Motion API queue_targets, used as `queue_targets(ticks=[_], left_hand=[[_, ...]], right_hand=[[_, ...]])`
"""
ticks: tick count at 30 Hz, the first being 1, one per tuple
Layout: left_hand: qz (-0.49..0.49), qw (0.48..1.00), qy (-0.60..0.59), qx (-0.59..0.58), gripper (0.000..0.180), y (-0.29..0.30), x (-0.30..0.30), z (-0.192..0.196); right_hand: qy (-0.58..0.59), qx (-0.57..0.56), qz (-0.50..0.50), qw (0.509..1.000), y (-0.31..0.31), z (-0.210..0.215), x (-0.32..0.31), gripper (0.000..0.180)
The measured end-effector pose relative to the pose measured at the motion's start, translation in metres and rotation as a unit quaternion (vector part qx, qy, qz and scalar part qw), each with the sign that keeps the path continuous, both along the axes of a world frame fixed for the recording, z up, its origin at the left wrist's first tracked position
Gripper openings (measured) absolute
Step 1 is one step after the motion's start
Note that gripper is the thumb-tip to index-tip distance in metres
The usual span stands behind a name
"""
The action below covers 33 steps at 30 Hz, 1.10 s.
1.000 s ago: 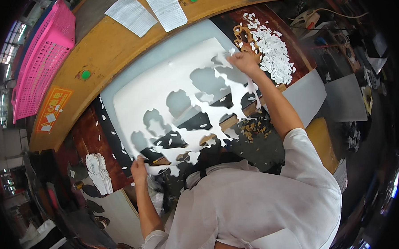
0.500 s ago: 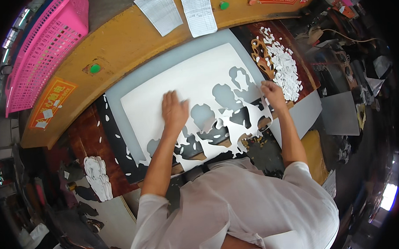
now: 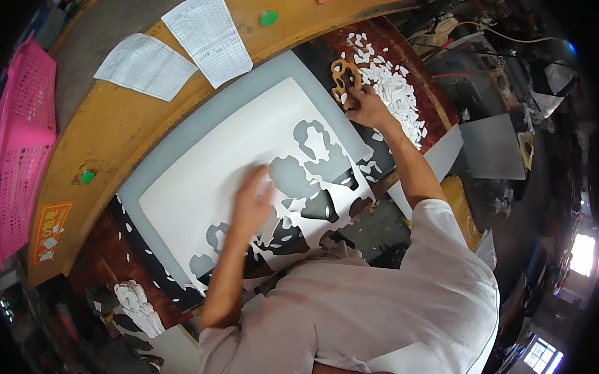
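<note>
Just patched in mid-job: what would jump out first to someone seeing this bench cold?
The big white sheet with dark cut-out holes fills the middle of the bench on a grey board, with the left hand flat on it. At the upper right, the right hand touches a brown, hole-patterned cutting form beside a heap of small white cut pieces. A bright pink basket stands at the far left.

A pink plastic basket point(image 3: 16, 132) sits at the left end of the yellow bench point(image 3: 110, 135). Two printed paper sheets point(image 3: 173, 49) lie near the bench's far edge, just beside each other. A green button point(image 3: 268, 17) stands near that far edge; another green button point(image 3: 87, 175) is toward the left end.
</note>
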<state>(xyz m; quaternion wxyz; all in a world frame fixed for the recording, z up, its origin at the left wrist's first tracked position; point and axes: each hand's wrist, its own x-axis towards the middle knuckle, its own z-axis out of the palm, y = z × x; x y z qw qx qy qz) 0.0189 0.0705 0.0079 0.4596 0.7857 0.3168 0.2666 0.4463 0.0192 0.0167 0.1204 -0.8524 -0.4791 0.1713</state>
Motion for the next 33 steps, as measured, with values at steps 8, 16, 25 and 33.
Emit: queue_targets(ticks=[8, 16, 25, 33], left_hand=[[0.219, 0.936, 0.181, 0.207, 0.028, -0.032, -0.11, -0.039], [0.262, 0.904, 0.17, 0.291, 0.026, -0.035, -0.092, -0.051], [0.284, 0.898, 0.183, 0.282, 0.027, -0.035, -0.088, -0.051], [0.295, 0.901, 0.177, 0.266, 0.028, -0.035, -0.09, -0.053]], right_hand=[[-0.091, -0.09, 0.103, 0.986, 0.001, 0.002, 0.0, 0.094], [0.05, 0.113, 0.048, 0.991, 0.018, -0.003, 0.045, 0.073], [0.87, 0.358, -0.139, 0.31, -0.002, -0.005, 0.022, 0.074], [0.874, 0.281, -0.23, 0.324, 0.011, -0.011, 0.009, 0.067]])
